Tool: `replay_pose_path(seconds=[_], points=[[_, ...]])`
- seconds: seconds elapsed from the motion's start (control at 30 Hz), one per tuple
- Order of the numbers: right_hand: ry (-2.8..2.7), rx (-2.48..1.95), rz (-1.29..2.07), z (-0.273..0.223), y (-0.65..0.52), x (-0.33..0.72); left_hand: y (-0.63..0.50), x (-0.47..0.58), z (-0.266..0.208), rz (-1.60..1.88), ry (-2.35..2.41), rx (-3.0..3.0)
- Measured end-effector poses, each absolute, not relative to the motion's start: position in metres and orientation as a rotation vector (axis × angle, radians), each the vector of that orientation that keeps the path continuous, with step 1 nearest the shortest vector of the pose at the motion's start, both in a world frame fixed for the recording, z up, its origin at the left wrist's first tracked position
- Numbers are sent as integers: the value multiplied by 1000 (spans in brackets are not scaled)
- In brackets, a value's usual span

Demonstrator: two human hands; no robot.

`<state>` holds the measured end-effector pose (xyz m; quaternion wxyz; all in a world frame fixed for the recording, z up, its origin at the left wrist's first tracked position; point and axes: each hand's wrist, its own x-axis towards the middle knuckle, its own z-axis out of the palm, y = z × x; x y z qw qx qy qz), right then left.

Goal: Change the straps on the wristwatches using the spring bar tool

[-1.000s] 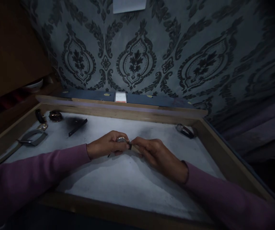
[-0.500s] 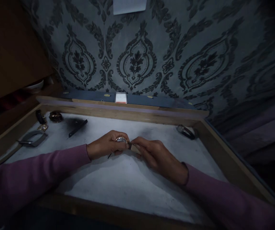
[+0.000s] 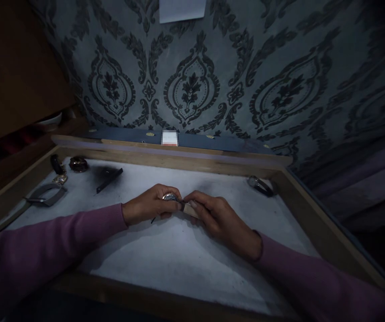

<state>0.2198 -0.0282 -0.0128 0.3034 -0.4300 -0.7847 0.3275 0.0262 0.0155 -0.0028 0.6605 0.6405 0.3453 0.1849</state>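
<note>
Two bare hands in ribbed, purple knit sleeves [image 3: 78,228] meet over the middle of a shallow wooden tray [image 3: 165,158] lined with a smooth, whitish sheet [image 3: 165,264]. The left hand [image 3: 154,203] is closed around a small round watch [image 3: 170,197], its shiny metal rim and glassy face showing between thumb and forefinger. The right hand [image 3: 224,219] pinches a pale, flat strip [image 3: 190,210], dark at the end nearest the watch, with the fingertips of both hands almost touching; exactly how strip and watch join is too small to tell. On the sheet at the left lie a gold-toned watch [image 3: 59,179] with a black band, a dark, glossy, rounded watch [image 3: 78,163], a wide loop of matte grey strap [image 3: 49,194] and a straight, slim black bar [image 3: 109,180]. Near the far right corner rests another watch [image 3: 260,185], its dark band curved into an oval. Behind the tray rises grey wallpaper [image 3: 192,85] patterned with dark, leafy medallions, with a plain white sheet of paper [image 3: 182,10] at the top
</note>
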Motion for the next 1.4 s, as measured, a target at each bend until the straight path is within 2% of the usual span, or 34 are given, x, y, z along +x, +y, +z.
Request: replay_pose_path(seconds=[0.53,1.4], points=[[-2028,-1135,934,-13,-28,219,17,25,-4,410,782,1466],[-2097,-1105,841,-15,-31,217,17,25,-8,400,778,1472]])
